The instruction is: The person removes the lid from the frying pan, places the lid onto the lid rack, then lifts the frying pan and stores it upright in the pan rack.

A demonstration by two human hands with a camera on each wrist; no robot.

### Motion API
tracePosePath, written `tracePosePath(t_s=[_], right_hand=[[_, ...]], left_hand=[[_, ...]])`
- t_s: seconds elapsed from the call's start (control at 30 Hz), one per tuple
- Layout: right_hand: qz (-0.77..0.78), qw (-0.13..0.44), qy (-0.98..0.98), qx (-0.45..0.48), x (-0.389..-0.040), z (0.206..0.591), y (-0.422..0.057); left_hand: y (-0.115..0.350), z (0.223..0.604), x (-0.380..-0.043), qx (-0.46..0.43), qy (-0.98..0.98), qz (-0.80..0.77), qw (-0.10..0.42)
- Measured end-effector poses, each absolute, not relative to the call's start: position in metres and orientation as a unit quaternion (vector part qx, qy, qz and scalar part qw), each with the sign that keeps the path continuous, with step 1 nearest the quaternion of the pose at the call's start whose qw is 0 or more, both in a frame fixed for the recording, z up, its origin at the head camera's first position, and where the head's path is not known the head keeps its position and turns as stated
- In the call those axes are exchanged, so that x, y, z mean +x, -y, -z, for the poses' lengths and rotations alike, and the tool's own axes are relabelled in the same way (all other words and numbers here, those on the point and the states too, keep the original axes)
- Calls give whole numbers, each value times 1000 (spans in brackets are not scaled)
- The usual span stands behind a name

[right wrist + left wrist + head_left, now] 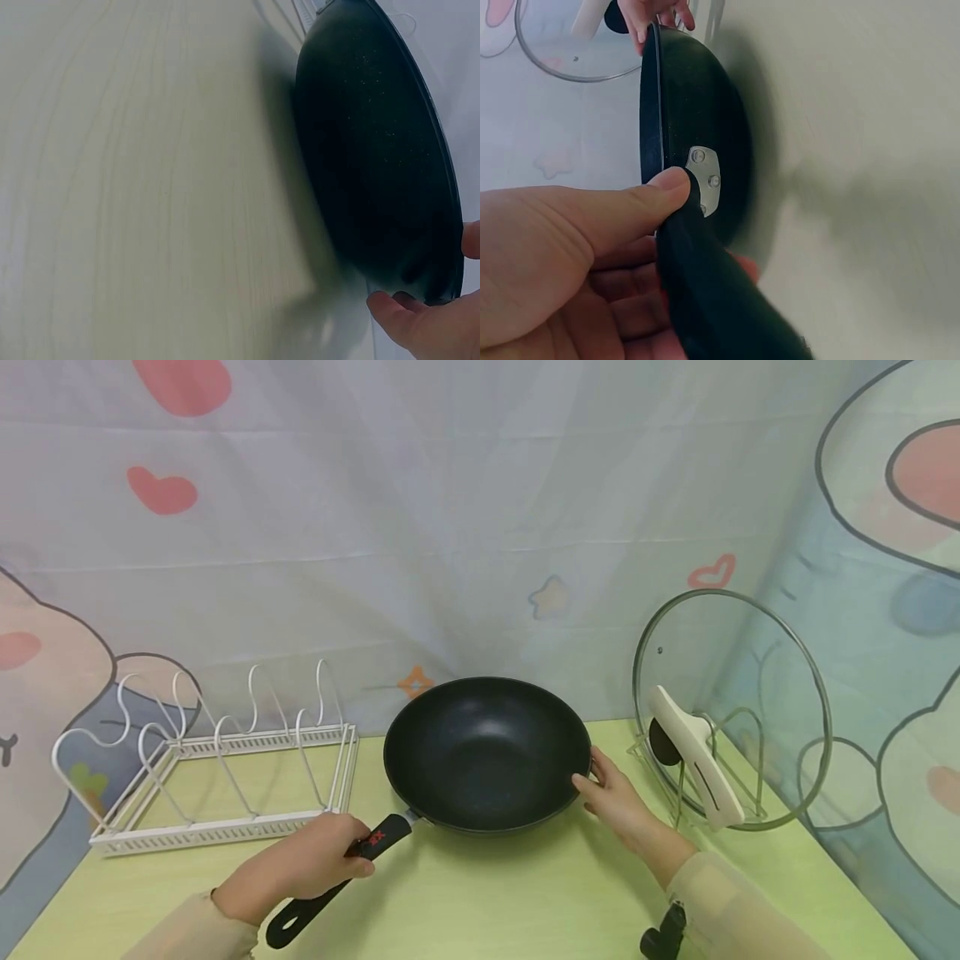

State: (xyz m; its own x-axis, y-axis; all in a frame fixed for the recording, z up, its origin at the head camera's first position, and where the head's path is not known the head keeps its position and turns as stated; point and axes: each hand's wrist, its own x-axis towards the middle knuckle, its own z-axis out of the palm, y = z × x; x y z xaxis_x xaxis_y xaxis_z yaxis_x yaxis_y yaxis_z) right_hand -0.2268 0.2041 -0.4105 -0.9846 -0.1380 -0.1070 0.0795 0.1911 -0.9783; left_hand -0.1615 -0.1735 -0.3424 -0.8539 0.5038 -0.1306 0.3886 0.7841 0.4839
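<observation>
A black wok with a long black handle is in the middle of the head view, its dark inside facing up. My left hand grips the handle near the wok's body; in the left wrist view the thumb lies by the riveted metal bracket. At the opposite side, my right hand holds the wok's rim between thumb and fingers. The right wrist view shows the wok's outer side close over the table, with a shadow beside it, and the right hand at the rim.
A white wire rack stands on the light green table at the left. To the right, a glass lid with a cream handle stands upright in a wire stand. Behind hangs a patterned cloth.
</observation>
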Motion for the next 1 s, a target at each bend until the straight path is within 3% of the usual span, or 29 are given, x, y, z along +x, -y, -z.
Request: tracePosePath(t_s=[0.3,1.0], right_hand=[[637,98,-764,-14,-235,413,-207],[628,121,-768,-24,-244,411,-212]], left_hand=[[168,334,-161,222,-927,-239,182],[153,321,-164,223,-934,-166,225]])
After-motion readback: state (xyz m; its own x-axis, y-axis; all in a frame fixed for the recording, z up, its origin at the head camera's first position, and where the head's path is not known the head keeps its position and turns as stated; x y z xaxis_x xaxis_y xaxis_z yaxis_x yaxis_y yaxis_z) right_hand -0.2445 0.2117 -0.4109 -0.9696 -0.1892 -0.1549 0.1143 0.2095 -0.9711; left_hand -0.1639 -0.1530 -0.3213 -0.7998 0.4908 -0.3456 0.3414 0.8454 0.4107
